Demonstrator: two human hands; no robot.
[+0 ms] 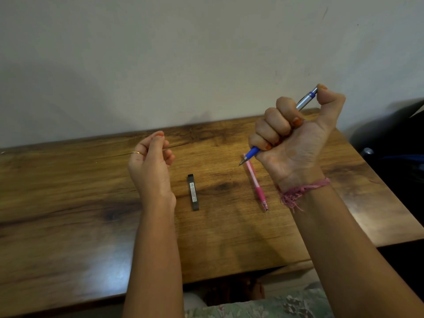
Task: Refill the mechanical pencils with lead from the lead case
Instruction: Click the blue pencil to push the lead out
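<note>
Right hand (296, 136) fisted round the blue pencil (278, 125), thumb pressed on its top button, tip slanting down and left — held up above the surface (68, 226). Left hand (150, 161) raised, fingers loosely curled, thumb and forefinger pinched together; whether a lead sits in that pinch cannot be told.

Taking the lead case (193, 192) as landmark: flat on the surface, long axis running away from the body, just right of the left wrist and well left of the right fist. Left hand clearly nearer. Pink pencil (255, 183) lying right of the case, roughly parallel, tip toward the body, its far end almost under the blue tip.

Likely judgement: clicking to test or clear the blue pencil — next reach for the case falls to the left hand, down and to its right.
</note>
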